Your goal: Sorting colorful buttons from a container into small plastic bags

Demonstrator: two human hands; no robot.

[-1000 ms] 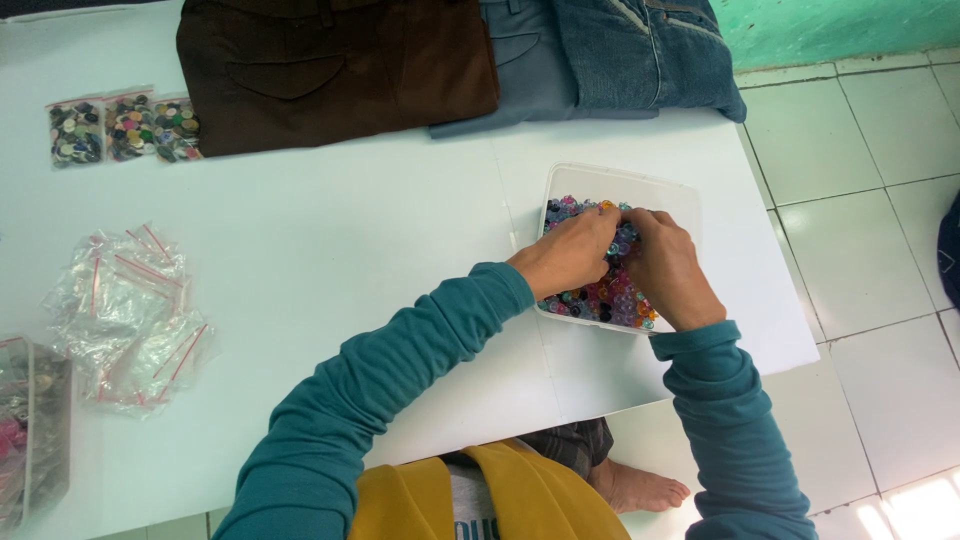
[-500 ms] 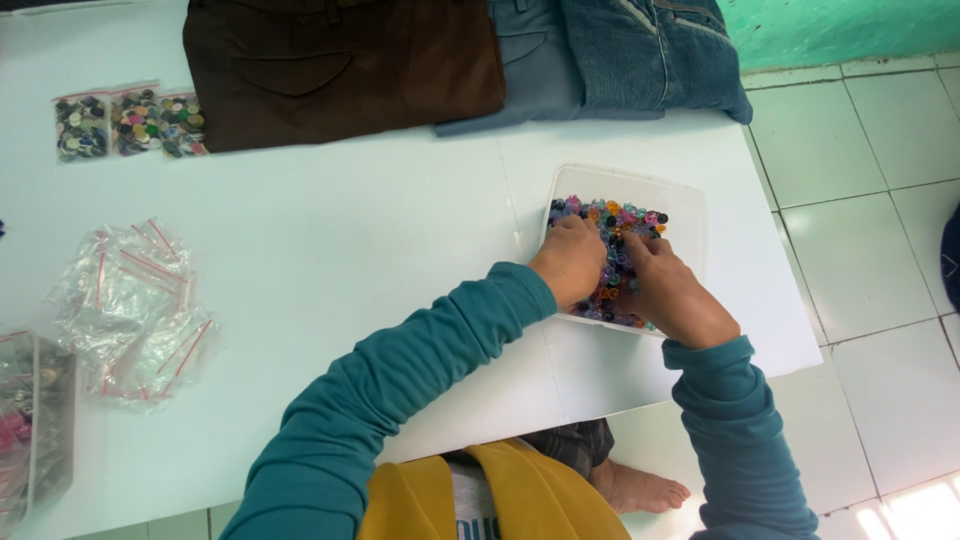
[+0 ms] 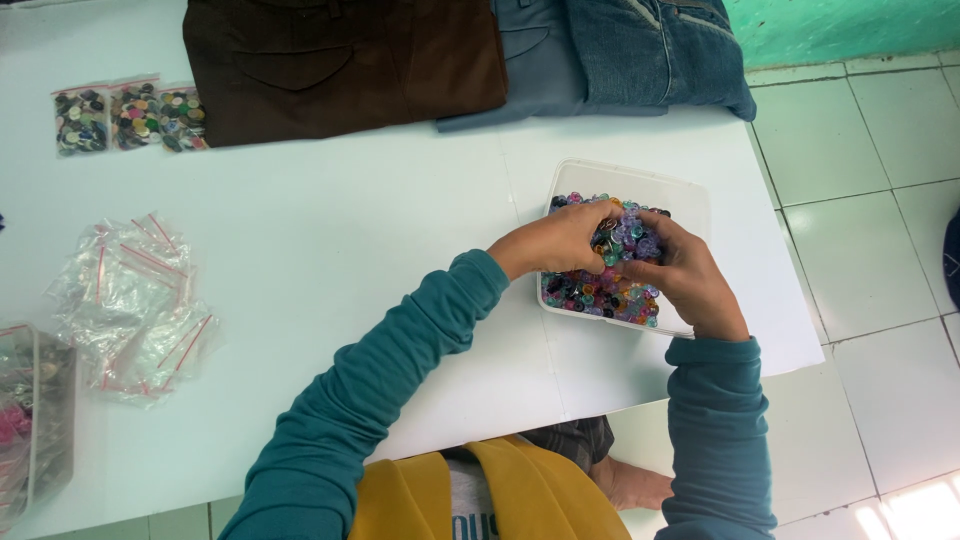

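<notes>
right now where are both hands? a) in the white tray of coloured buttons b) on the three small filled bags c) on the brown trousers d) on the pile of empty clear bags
a: the left hand and right hand both meet over the white tray, fingers in the coloured buttons; the empty clear bags lie apart at the left.

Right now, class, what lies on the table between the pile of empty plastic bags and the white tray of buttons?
In the head view, only bare white table lies between the empty plastic bags and the white tray, apart from the teal sleeve of the left hand crossing the near part.
</notes>
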